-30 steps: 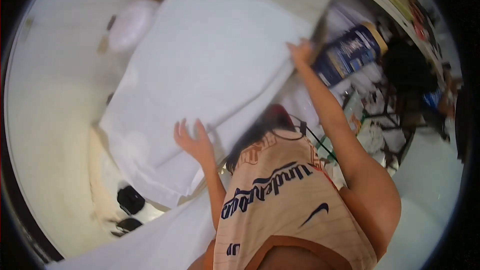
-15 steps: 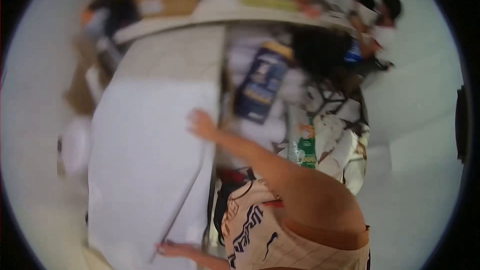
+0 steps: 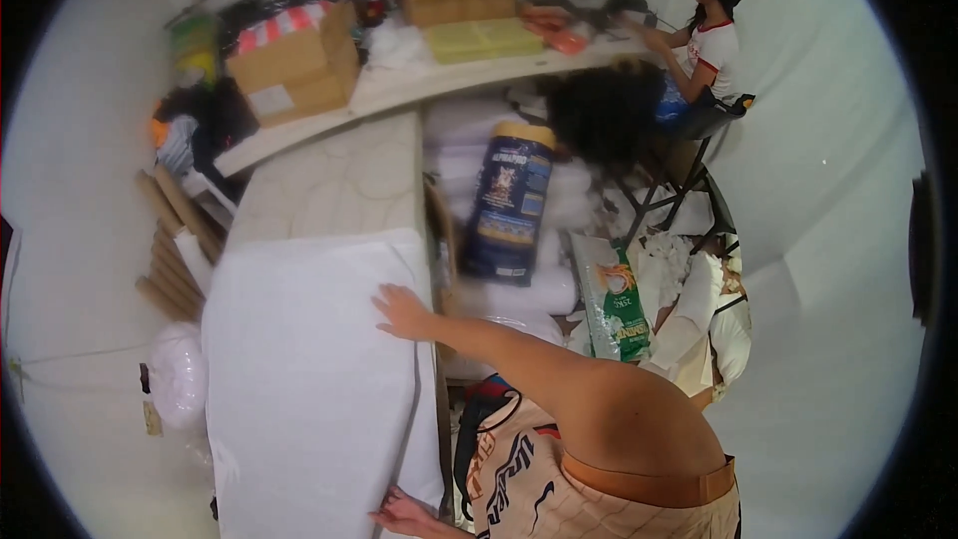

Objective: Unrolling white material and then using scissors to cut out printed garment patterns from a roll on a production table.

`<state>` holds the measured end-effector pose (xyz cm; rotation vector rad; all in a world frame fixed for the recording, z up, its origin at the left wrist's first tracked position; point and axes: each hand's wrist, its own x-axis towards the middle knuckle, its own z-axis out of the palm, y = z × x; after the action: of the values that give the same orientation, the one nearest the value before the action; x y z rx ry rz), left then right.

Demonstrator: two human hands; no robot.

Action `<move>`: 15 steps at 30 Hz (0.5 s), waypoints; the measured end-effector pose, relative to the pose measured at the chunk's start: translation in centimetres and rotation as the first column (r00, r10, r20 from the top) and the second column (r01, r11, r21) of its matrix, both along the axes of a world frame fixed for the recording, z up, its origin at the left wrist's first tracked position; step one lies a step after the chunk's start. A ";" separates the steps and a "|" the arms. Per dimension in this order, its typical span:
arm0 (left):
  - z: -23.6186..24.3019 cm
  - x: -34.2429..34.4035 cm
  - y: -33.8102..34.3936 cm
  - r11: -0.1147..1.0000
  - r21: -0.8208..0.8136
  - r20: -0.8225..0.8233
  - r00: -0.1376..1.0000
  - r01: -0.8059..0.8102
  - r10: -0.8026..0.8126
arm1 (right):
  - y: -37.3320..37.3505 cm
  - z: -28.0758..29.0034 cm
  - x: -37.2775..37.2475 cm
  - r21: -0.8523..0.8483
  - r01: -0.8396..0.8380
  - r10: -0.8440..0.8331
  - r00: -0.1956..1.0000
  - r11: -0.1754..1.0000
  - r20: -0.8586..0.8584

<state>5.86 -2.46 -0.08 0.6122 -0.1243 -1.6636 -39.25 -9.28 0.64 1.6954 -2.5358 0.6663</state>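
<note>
- The white sheet (image 3: 299,389) is the biggest thing here: a wide, thick slab of white material lying flat along the near part of the table (image 3: 339,180), its far edge stopping short of the bare pale tabletop beyond.
- A long shelf (image 3: 399,90) runs across the back, loaded with cardboard boxes (image 3: 294,65) (one with a striped top, a plainer one further right); all are closed, so what is inside cannot be told.
- A second person (image 3: 704,40) sits on a folding chair (image 3: 689,150) at the far right end of that shelf, hands up at it.
- A tall blue bag (image 3: 509,205) leans just beside the table's right edge, top closed; a smaller green and white bag (image 3: 621,304) lies near it among crumpled white wrapping.
- Cardboard tubes (image 3: 170,250) lean in a bundle to the left of the table, with a white plastic bag (image 3: 180,374) below them on the floor.
- The right hand (image 3: 402,311) rests open on the sheet's right edge near its far corner, fingers spread, gripping nothing.
- The left hand (image 3: 404,517) is at the sheet's near right corner, fingers loosely open against the edge (whether it pinches the edge cannot be told).
</note>
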 end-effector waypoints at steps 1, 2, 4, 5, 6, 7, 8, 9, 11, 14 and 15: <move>0.4 -0.4 0.6 0.999 0.030 0.088 0.996 0.023 -0.026 | 0.1 -0.1 -0.3 -0.010 0.006 -0.006 1.000 1.000 0.009; 0.5 -0.3 1.2 0.997 0.064 0.164 0.986 0.031 -0.041 | 0.0 -0.1 0.0 0.001 0.003 -0.003 1.000 1.000 0.006; 2.7 1.3 2.5 0.995 0.095 0.115 0.993 -0.036 0.025 | -1.7 -0.1 2.3 0.017 -0.055 0.055 0.998 0.998 0.015; 4.4 0.4 2.4 0.994 0.089 0.117 0.992 -0.062 0.051 | -0.8 -0.7 1.0 0.034 -0.005 0.007 0.998 0.999 -0.060; 5.3 -0.3 2.1 0.993 0.083 0.120 0.990 -0.086 0.075 | 0.3 -1.1 -0.3 0.049 0.048 -0.041 0.990 0.998 -0.135; 2.7 1.6 0.8 0.995 0.084 0.106 0.994 -0.048 0.039 | 1.6 -0.7 -1.5 0.049 0.086 -0.078 0.986 0.995 -0.149; -3.6 8.6 0.0 0.987 -0.038 0.379 0.912 -0.157 0.160 | -0.1 -0.5 0.6 0.039 0.026 -0.021 0.993 0.999 -0.116; -8.1 15.5 -0.5 0.959 -0.175 0.608 0.742 -0.224 0.284 | -1.5 -0.2 2.4 0.028 -0.030 0.032 0.996 0.999 -0.083; -7.4 14.9 0.6 0.930 -0.340 0.857 0.362 -0.142 0.368 | 0.4 -1.4 0.1 0.061 -0.003 0.009 0.995 0.998 -0.096; -3.2 16.8 2.3 0.864 -0.500 0.722 -0.519 0.068 0.458 | 1.0 -1.3 0.2 0.079 -0.042 0.045 0.998 0.996 -0.049; -2.7 17.2 2.4 0.859 -0.487 0.442 -0.804 0.158 0.398 | 1.3 -1.1 0.0 0.081 -0.050 0.051 0.998 0.995 -0.021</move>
<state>23.04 -0.07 -2.78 1.7376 -1.7024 0.5089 -39.26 -8.00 -0.45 1.7864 -2.5447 0.5507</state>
